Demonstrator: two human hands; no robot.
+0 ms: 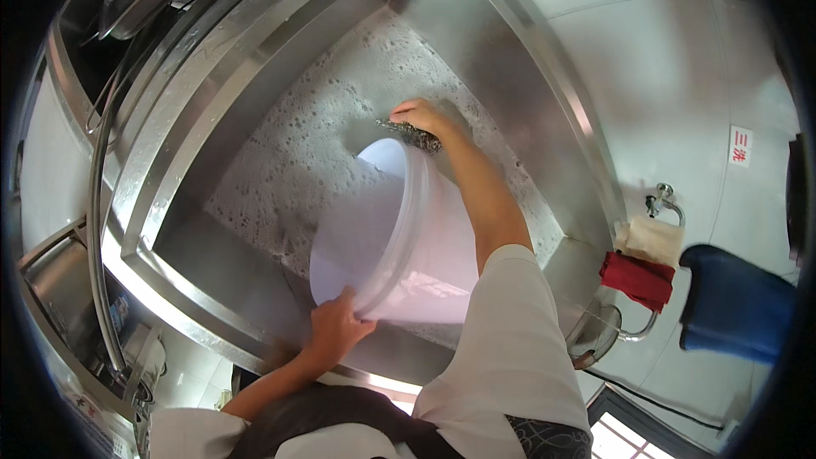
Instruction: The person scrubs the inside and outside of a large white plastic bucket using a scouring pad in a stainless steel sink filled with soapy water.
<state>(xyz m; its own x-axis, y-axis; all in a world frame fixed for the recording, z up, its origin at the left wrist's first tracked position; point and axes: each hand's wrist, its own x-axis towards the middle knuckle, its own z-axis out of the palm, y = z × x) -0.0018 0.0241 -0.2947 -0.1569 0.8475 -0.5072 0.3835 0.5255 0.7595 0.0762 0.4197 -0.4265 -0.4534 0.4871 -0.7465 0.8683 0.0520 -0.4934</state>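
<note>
A large white plastic bucket (440,242) lies tilted on its side in a deep stainless steel sink (510,70), its mouth facing left and partly in sudsy water (319,121). My left hand (341,325) grips the bucket's rim at the near side. Beyond the rim's far side, my right hand (417,116) holds a dark, wet metal scouring pad (417,135) just above the suds. The bucket's base is hidden behind my right arm and sleeve.
A flexible metal hose (97,236) hangs along the left. At the right, a beige cloth (650,239) and a red cloth (637,280) hang on a wall rail, with a mesh strainer (596,335) below and a blue cloth item (733,306) beside them.
</note>
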